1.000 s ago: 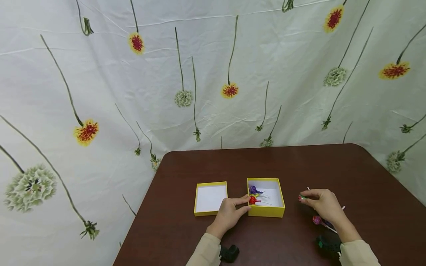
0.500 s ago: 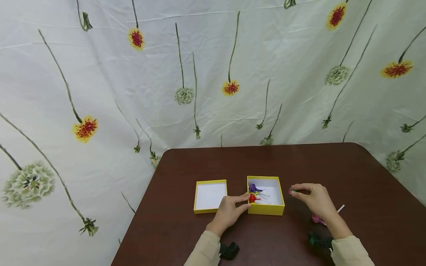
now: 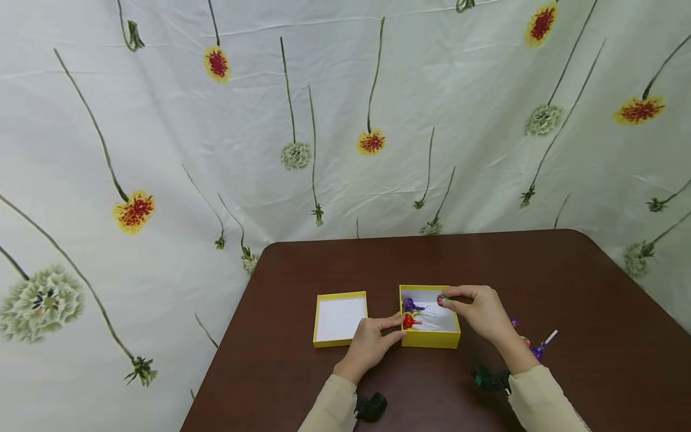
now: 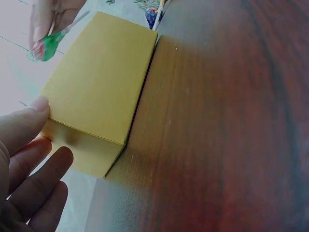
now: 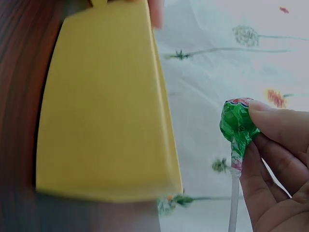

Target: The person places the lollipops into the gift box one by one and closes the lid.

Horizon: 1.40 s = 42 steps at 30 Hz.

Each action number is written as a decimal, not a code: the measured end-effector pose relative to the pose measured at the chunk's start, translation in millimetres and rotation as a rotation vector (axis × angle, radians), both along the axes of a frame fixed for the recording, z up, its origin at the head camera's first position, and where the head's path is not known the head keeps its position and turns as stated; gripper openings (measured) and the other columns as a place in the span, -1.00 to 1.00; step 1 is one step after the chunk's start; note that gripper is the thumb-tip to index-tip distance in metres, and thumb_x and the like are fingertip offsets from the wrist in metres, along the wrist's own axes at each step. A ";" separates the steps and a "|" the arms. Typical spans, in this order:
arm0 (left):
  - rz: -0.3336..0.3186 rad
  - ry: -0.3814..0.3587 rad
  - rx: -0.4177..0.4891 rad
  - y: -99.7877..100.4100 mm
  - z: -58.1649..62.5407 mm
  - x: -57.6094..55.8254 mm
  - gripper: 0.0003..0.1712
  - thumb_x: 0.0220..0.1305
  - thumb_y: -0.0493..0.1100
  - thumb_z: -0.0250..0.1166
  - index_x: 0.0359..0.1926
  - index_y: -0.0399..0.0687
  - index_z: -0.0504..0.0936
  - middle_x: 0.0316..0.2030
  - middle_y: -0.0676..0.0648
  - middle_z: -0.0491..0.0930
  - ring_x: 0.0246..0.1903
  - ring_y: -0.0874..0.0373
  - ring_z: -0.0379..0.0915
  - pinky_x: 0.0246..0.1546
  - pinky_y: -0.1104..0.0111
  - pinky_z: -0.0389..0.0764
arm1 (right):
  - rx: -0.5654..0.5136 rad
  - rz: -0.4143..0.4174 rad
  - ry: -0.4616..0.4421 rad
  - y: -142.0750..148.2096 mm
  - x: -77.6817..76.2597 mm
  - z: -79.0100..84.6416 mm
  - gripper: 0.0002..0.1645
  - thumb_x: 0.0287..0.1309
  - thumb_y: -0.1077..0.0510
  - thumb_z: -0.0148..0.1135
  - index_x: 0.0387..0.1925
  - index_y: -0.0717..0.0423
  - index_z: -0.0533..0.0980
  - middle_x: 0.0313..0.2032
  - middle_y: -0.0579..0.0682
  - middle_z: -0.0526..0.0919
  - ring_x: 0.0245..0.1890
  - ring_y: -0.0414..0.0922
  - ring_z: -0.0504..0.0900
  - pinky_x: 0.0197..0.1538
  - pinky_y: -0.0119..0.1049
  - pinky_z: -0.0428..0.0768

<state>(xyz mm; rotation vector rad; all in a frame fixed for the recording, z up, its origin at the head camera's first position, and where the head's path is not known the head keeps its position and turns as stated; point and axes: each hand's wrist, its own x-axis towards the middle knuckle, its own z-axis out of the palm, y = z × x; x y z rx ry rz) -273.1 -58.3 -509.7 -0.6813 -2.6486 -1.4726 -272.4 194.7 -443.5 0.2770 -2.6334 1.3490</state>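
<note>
A yellow box (image 3: 430,339) with a white inside stands on the table, its top uncovered. Inside lie a purple-wrapped lollipop (image 3: 409,305), a red-wrapped lollipop (image 3: 409,321) and a bit of yellow wrapper between them. My left hand (image 3: 369,345) holds the box at its left front corner, thumb on the front wall in the left wrist view. Over the right part of the box, my right hand (image 3: 483,309) pinches a lollipop in green and red wrapping (image 5: 236,123) by its head. Its white stick hangs downward in the right wrist view.
Left of the box lies a yellow-rimmed lid (image 3: 340,318), white side up. Several loose lollipops (image 3: 537,352) lie on the brown table (image 3: 302,270) beyond my right forearm, partly hidden by it. A flower-patterned cloth (image 3: 324,120) hangs behind the table.
My right hand has moved left with the green and red lollipop, from the table beside the box to over it. My left hand has stayed at the box's corner.
</note>
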 end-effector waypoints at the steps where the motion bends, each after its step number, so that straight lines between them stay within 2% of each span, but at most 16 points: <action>1: 0.004 -0.003 0.001 -0.3 -0.2 0.4 -0.54 0.26 -0.12 0.41 0.17 -0.10 0.65 0.15 -0.04 0.64 0.18 0.02 0.58 0.16 0.24 0.61 | -0.012 0.020 -0.001 -4.0 -1.2 0.4 -0.73 0.18 0.27 0.39 -0.07 0.22 0.73 -0.05 0.21 0.76 -0.08 0.08 0.75 -0.21 -0.37 0.74; 7: 0.007 -0.001 0.006 -1.3 -2.7 1.1 -0.55 0.26 -0.10 0.41 0.15 -0.10 0.66 0.13 -0.03 0.65 0.15 0.05 0.60 0.14 0.26 0.63 | -0.068 0.089 -0.020 -24.0 -9.3 -3.3 -0.74 0.17 0.28 0.39 -0.09 0.23 0.73 -0.11 0.19 0.77 -0.22 -0.05 0.76 -0.27 -0.43 0.71; 12: -0.002 -0.001 0.009 -2.1 -4.5 1.4 -0.56 0.27 -0.10 0.40 0.15 -0.11 0.66 0.13 -0.04 0.65 0.14 0.06 0.60 0.12 0.26 0.64 | -0.066 0.110 -0.030 -34.7 -17.1 -10.4 -0.76 0.18 0.27 0.39 -0.10 0.21 0.74 -0.12 0.18 0.77 -0.24 -0.07 0.74 -0.31 -0.46 0.68; 18: -0.023 0.017 0.003 -0.9 -3.1 -0.5 -0.57 0.29 -0.10 0.38 0.16 -0.12 0.66 0.13 -0.05 0.65 0.14 0.07 0.60 0.12 0.28 0.65 | -0.089 0.110 -0.089 -39.5 -26.3 -22.1 -0.76 0.20 0.27 0.37 -0.09 0.21 0.73 -0.10 0.17 0.76 -0.19 -0.04 0.72 -0.23 -0.39 0.72; 25: -0.038 0.039 0.011 1.3 -3.1 -3.0 -0.57 0.29 -0.12 0.39 0.14 -0.16 0.66 0.13 -0.09 0.65 0.13 0.05 0.61 0.12 0.25 0.65 | -0.092 0.101 -0.124 -44.0 -26.4 -28.0 -0.79 0.21 0.30 0.35 -0.12 0.22 0.74 -0.09 0.19 0.76 -0.12 0.03 0.72 -0.14 -0.22 0.75; 35: -0.045 0.060 0.020 1.3 -3.0 -1.8 -0.59 0.28 -0.16 0.39 0.13 -0.19 0.67 0.12 -0.10 0.65 0.12 0.05 0.61 0.11 0.29 0.65 | -0.127 0.060 -0.184 -55.3 -29.7 -31.7 -0.82 0.18 0.32 0.37 -0.17 0.23 0.75 -0.15 0.15 0.77 -0.19 -0.03 0.72 -0.16 -0.22 0.75; 42: -0.039 0.072 0.029 0.3 -4.7 -1.7 -0.58 0.28 -0.15 0.39 0.13 -0.19 0.66 0.13 -0.08 0.65 0.12 0.07 0.61 0.10 0.31 0.65 | -0.106 0.098 -0.188 -58.2 -31.2 -35.4 -0.81 0.18 0.35 0.34 -0.16 0.27 0.74 -0.14 0.19 0.76 -0.16 0.01 0.73 -0.14 -0.20 0.76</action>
